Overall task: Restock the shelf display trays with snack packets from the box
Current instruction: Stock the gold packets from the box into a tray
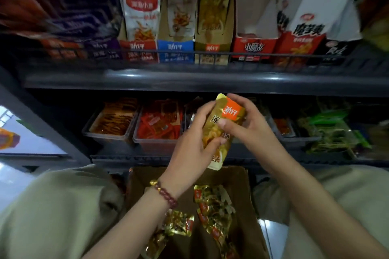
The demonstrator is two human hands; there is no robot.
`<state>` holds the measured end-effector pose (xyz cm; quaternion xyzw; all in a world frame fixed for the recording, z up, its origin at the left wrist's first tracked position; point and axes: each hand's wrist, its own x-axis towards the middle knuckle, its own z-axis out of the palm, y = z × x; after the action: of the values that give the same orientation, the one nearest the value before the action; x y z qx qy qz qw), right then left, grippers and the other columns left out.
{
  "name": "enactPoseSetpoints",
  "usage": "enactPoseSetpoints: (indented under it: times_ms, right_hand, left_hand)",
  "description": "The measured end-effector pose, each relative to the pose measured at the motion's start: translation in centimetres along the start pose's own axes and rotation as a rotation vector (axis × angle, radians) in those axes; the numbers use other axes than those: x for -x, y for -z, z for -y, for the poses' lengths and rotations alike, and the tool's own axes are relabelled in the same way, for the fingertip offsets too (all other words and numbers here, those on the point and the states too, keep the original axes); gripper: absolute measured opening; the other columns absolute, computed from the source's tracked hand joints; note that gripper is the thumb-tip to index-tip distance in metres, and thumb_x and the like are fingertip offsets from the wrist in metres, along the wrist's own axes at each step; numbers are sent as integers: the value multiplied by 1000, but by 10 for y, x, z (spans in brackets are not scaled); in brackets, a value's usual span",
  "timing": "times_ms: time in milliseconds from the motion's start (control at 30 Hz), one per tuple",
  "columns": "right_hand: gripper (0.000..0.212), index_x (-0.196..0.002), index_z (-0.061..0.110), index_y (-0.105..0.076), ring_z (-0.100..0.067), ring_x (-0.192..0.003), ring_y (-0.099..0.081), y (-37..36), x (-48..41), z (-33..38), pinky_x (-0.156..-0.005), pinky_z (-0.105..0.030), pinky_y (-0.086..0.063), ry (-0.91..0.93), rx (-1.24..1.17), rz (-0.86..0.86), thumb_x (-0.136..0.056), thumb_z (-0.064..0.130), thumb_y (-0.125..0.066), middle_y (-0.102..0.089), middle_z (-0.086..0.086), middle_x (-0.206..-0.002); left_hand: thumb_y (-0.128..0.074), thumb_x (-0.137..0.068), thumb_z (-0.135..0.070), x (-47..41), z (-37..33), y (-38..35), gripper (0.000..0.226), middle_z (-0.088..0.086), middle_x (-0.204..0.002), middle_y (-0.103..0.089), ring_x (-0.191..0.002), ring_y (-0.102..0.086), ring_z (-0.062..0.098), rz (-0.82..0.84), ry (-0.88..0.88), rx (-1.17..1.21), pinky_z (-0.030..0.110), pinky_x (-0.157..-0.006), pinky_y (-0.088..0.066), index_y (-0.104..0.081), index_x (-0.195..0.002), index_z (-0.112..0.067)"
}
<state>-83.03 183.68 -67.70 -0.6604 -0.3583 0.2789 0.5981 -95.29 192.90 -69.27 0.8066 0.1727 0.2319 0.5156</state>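
Both hands hold one gold snack packet (229, 111) upright in the open gap in front of the lower shelf. The left hand (193, 143) grips its lower half, with fingers behind and thumb across the front. The right hand (250, 126) pinches its upper part, the thumb pressed on the face. It looks like a single packet, though motion blur may hide more behind it. Its top corner sits just under the front edge of the upper shelf (189, 78), and its bottom edge hangs just above the far rim of the cardboard box (242, 191). In the box, loose gold packets (214, 210) lie in two heaps with bare cardboard between them. On the upper shelf, behind a wire rail (248, 54), the gold display tray (212, 48) stands between a blue tray (175, 47) and a red tray (254, 46).
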Motion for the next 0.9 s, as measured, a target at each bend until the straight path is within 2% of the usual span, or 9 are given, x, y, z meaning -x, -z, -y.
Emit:
enactPoseSetpoints:
  times_ms: [100,200,333,467,567,667,733,800,900]
  right_hand:
    - [58,-125,20,-52,-16,-104,-63,4,-4,8,-78,-26,-56,-12,-94,-56,-71,25,-71,-61,-4,-116]
    - [42,-117,25,-53,-15,-99,-64,4,-9,12,-72,-22,-55,-26,-132,-96,-78,20,-69,-63,-2,-110]
    - [28,-110,26,-49,-6,-86,-64,0,-14,19,-67,-20,-52,25,-89,-58,-88,13,-61,-61,1,-100]
    - [27,-106,28,-43,-2,-82,-62,-8,-19,27,-67,-20,-53,81,-72,-68,-90,11,-57,-58,1,-100]
    - [28,-108,31,-38,2,-81,-63,-9,-23,36,-68,-19,-52,88,-46,-32,-91,17,-56,-57,3,-103]
    - [35,-118,31,-29,9,-85,-61,-7,-28,58,-69,-14,-50,97,-4,78,-93,22,-52,-52,5,-110]
    - [40,-125,28,-25,12,-80,-59,-3,-35,75,-63,-11,-48,126,23,134,-95,18,-50,-51,4,-111]
    - [39,-121,28,-30,8,-75,-60,1,-44,95,-57,-12,-48,199,51,142,-94,12,-53,-54,2,-107]
    - [35,-105,31,-40,4,-70,-60,5,-58,113,-53,-15,-47,349,116,58,-89,6,-60,-57,2,-98]
  left_hand:
    - [-72,-83,-15,-9,-5,-4,78,-27,-108,-54,-94,-60,-7,-94,51,98,18,-75,-54,-25,-137,-46]
    - [-71,-84,-20,-17,-6,-5,49,-19,-102,-60,-89,-61,-7,-107,48,89,15,-69,-51,-42,-118,-40]
    - [-62,-90,-25,-20,-11,-5,33,-13,-97,-61,-84,-64,-1,-98,3,86,24,-67,-56,-42,-114,-31]
    - [-58,-92,-29,-24,-15,2,34,-13,-98,-62,-84,-63,-2,-125,-56,17,23,-68,-55,-37,-119,-34]
    - [-56,-91,-33,-26,-19,10,31,-14,-98,-62,-85,-63,-3,-150,-99,0,21,-67,-54,-36,-113,-41]
    - [-55,-93,-28,-34,-29,19,30,-13,-98,-61,-85,-62,-1,-206,-168,7,22,-68,-55,-37,-113,-40]
    - [-54,-94,-28,-48,-35,26,30,-11,-101,-60,-85,-63,2,-243,-213,14,30,-70,-56,-38,-118,-35]
    - [-51,-94,-40,-63,-40,35,32,-12,-104,-60,-87,-62,2,-287,-271,-49,33,-71,-57,-35,-121,-33]
    - [-43,-92,-54,-84,-47,49,39,-20,-107,-53,-93,-58,-2,-341,-380,-211,28,-72,-55,-32,-125,-36]
